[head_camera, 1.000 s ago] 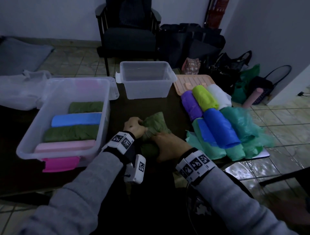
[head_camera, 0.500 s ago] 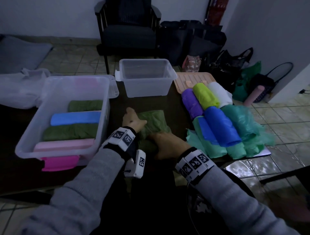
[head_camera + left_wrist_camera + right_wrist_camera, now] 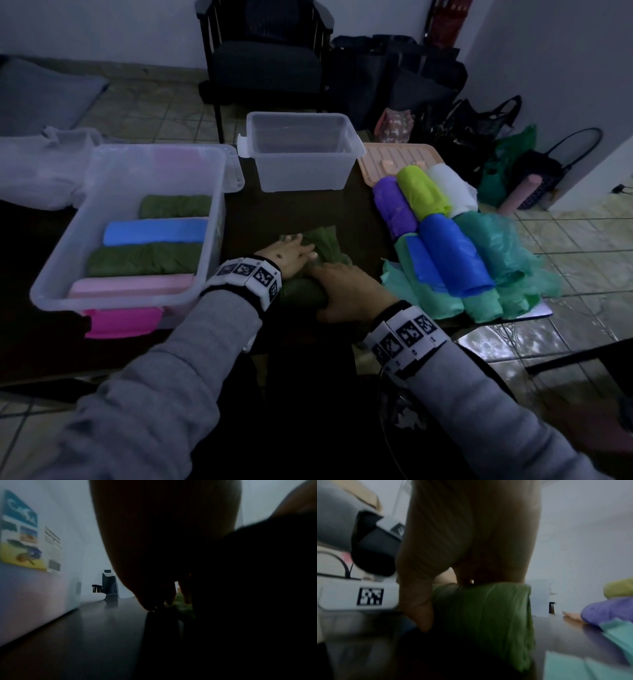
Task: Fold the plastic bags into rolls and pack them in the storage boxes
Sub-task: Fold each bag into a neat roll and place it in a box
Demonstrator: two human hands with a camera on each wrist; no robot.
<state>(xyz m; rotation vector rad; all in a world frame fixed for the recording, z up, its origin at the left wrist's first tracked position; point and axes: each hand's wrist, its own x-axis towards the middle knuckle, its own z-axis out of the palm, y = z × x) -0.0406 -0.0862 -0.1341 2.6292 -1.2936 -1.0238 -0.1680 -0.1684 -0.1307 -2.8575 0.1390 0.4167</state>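
A dark green plastic bag (image 3: 325,241) lies on the dark table between my hands, its near end rolled up (image 3: 488,615). My left hand (image 3: 291,255) lies on the flat part with straight fingers, pressing it down; its fingertips (image 3: 169,599) touch the green plastic. My right hand (image 3: 346,289) covers the rolled part, its thumb (image 3: 418,601) down the roll's left side; the fingers are hidden behind the roll. The large clear storage box (image 3: 61,274) at the left holds several rolls: green, blue, green, pink. A small clear box (image 3: 301,171) stands behind, holding no rolls.
A pile of bags (image 3: 452,253) in purple, lime, white, blue and teal lies at the right, over a peach lid (image 3: 383,157). A white plastic bag (image 3: 34,171) sits at the far left. A dark chair (image 3: 267,61) and bags stand on the tiled floor behind.
My left hand went from gripping the bag's left edge with curled fingers to lying flat across it. My right hand stayed on the roll.
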